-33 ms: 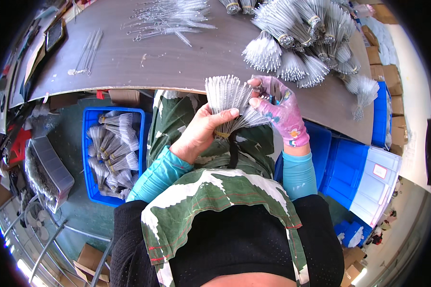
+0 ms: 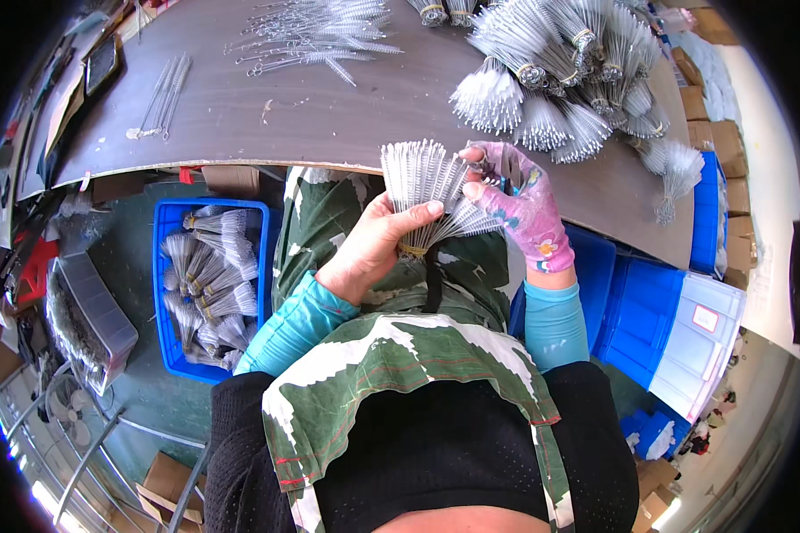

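Note:
My bare left hand point(image 2: 378, 238) is closed around a bundle of thin white-bristled wire brushes point(image 2: 418, 173). Its thumb lies across the stems, and a yellowish band point(image 2: 412, 250) ties them at the lower end. The bristle ends fan upward, some splaying to the right. Close to that right side is my right hand point(image 2: 526, 209), in a pink flowered glove with bare thumb and fingertip. Between its curled fingers shows a small dark metal tool point(image 2: 512, 169), mostly hidden, its kind unclear. Thumb and forefinger sit by the brush tips; whether they touch them I cannot tell.
Many tied brush bundles point(image 2: 556, 62) pile up on the brown table point(image 2: 329, 124) at far right; loose brushes point(image 2: 320, 35) lie further left. A blue bin point(image 2: 163, 293) of bundles stands at lower left. Blue crates point(image 2: 631, 306) stand at right, below the table edge.

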A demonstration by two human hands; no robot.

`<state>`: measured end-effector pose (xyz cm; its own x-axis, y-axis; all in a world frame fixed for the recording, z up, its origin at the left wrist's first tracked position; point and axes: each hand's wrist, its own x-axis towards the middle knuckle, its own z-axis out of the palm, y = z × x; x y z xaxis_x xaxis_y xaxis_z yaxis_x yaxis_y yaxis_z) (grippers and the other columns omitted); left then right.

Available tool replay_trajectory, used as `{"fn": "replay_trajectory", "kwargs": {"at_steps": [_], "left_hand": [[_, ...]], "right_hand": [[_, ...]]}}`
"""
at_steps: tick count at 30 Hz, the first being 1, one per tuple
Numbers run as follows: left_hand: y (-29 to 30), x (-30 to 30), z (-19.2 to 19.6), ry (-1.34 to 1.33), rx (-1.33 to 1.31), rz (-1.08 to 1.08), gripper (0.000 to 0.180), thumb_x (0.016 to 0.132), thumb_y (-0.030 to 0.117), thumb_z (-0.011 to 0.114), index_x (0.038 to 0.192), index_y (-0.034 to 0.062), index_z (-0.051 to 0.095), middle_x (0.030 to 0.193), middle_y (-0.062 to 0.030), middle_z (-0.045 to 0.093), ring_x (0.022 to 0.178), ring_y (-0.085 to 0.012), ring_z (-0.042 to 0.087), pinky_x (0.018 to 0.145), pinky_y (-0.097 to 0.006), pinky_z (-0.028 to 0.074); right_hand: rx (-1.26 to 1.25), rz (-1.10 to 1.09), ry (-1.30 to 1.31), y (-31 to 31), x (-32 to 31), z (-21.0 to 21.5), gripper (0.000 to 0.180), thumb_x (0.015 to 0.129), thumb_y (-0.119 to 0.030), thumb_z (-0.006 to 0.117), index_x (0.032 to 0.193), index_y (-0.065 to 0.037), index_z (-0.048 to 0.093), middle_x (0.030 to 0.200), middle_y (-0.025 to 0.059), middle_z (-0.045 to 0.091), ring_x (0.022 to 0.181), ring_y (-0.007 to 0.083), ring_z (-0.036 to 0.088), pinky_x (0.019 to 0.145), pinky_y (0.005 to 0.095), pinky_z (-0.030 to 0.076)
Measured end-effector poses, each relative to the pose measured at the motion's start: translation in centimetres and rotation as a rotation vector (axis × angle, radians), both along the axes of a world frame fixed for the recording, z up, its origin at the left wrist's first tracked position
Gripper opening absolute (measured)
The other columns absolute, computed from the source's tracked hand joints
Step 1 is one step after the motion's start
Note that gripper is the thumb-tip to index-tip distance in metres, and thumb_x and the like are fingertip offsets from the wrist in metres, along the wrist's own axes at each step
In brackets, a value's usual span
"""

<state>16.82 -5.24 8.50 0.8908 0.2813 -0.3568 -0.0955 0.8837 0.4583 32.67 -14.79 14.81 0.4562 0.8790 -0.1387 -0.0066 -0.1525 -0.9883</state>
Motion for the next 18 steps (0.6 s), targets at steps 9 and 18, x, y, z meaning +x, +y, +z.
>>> {"fn": "replay_trajectory", "kwargs": {"at_steps": [9,18], "left_hand": [[-0.5,0.3,-0.7,0.004,0.080,0.027,0.033,0.081,0.009,0.067,0.111,0.0015,0.056,0.101,-0.0050,0.063,0.090,-0.0118,0.059,0.082,-0.027,0.047],[-0.1,-0.5,0.0,0.093,0.385,0.133,0.037,0.081,0.011,0.067,0.113,-0.0011,0.051,0.102,-0.0069,0.061,0.091,-0.0128,0.058,0.081,-0.027,0.048]], "right_hand": [[0.067,-0.082,-0.017,-0.3,-0.4,-0.8,0.025,0.077,0.003,0.065,0.100,-0.002,0.058,0.093,0.0019,0.061,0.082,0.0077,0.056,0.076,0.0234,0.047],[-0.079,0.040,-0.346,1.8,-1.3,0.6,0.005,0.081,-0.003,0.063,0.083,0.000,0.059,0.075,-0.0008,0.060,0.068,0.0055,0.054,0.064,0.0218,0.045]]}}
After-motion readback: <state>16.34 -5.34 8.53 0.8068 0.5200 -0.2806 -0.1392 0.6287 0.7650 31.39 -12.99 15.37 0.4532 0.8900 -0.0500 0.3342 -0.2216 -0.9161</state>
